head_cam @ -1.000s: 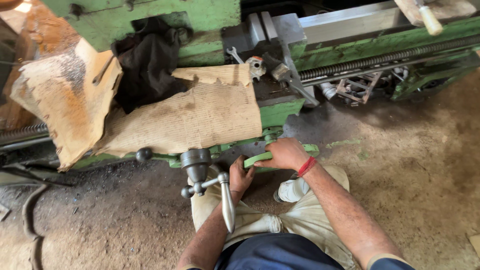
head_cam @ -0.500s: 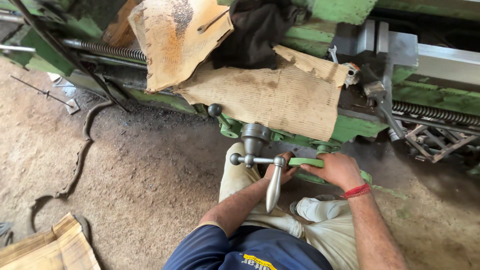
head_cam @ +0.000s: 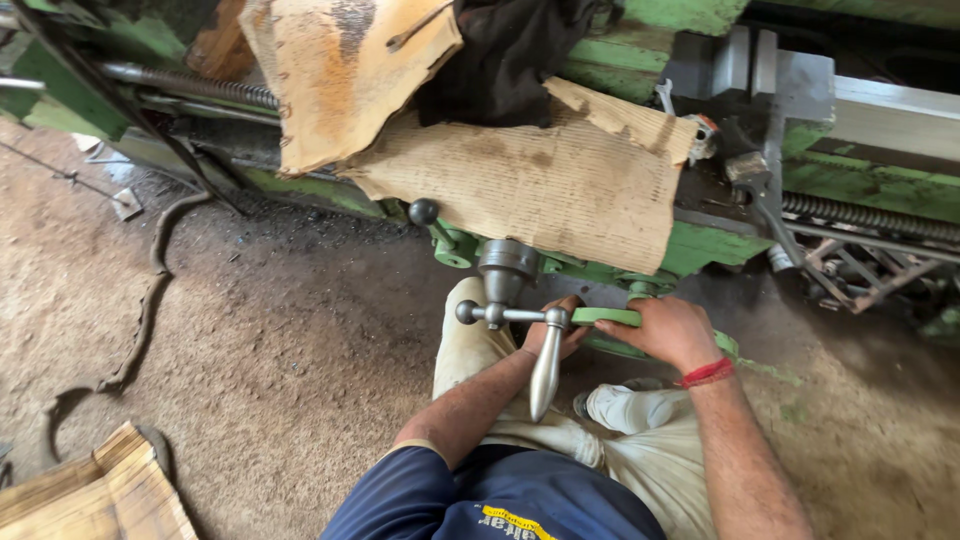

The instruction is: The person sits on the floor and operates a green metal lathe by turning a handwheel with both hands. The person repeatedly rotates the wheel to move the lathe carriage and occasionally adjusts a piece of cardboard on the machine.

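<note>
Both hands work at the lower front edge of the green lathe [head_cam: 720,250], under the cardboard [head_cam: 540,185] draped over it. The right hand [head_cam: 672,330] is closed over a green flat lever [head_cam: 603,316]; the left hand [head_cam: 552,335] curls beneath the lever's near end, behind the steel crank handle [head_cam: 545,362]. The lever looks rigid, painted metal, likely stiff and possibly oily; the outer end, with a full wrap-around grasp, gives the best leverage

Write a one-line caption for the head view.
Both hands, left hand and right hand, grasp a green lever on a lathe.
</note>
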